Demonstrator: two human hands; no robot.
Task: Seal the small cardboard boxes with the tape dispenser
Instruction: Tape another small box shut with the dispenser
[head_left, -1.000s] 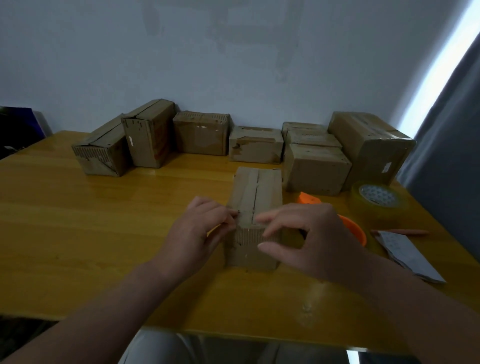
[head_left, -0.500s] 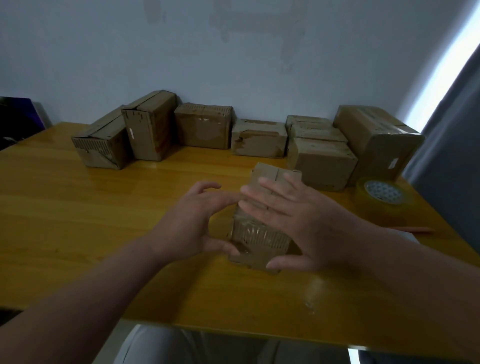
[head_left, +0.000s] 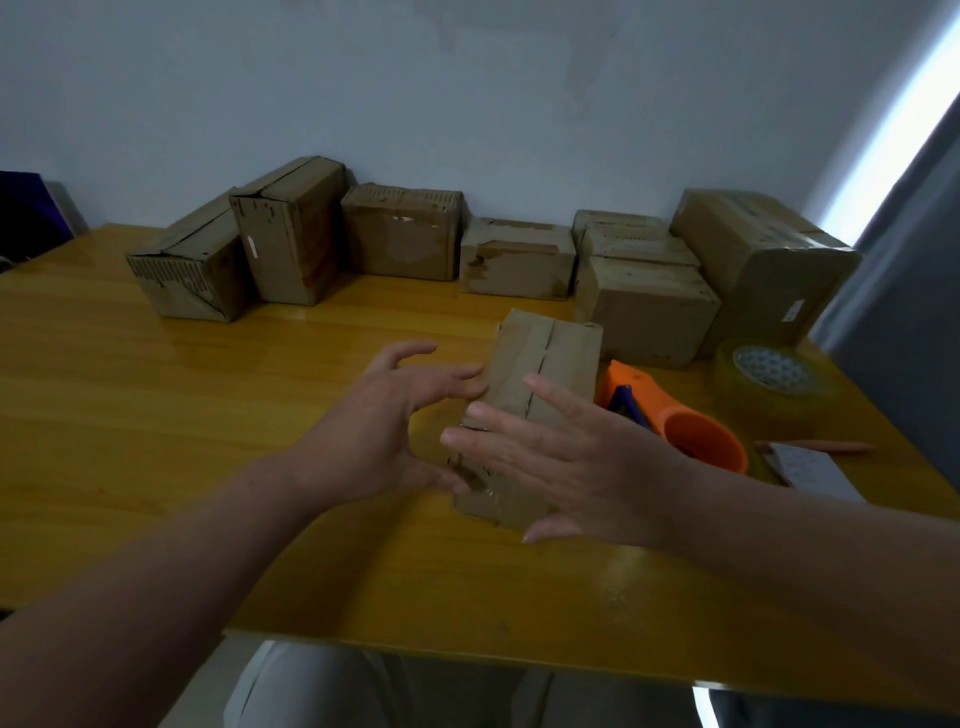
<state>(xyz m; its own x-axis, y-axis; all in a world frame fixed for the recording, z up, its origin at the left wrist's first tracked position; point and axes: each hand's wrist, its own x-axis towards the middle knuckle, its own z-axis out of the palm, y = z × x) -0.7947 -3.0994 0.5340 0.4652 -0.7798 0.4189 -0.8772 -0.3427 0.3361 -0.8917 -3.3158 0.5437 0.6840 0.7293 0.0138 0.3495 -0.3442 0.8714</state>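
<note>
Small cardboard box (head_left: 545, 364) lies mid-counter (head_left: 156, 415), top seam running lengthwise. Left hand (head_left: 374, 431): fingers spread wide at its left side. Right hand (head_left: 582, 467): fingers straight, splayed over its near end. Orange tape dispenser (head_left: 680, 415) just right of it. White label (head_left: 795, 312) on large box (head_left: 753, 244): illegible.

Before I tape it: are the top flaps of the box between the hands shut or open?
Shut: both flaps of the box lie flat, meeting along a dark centre seam.
</note>
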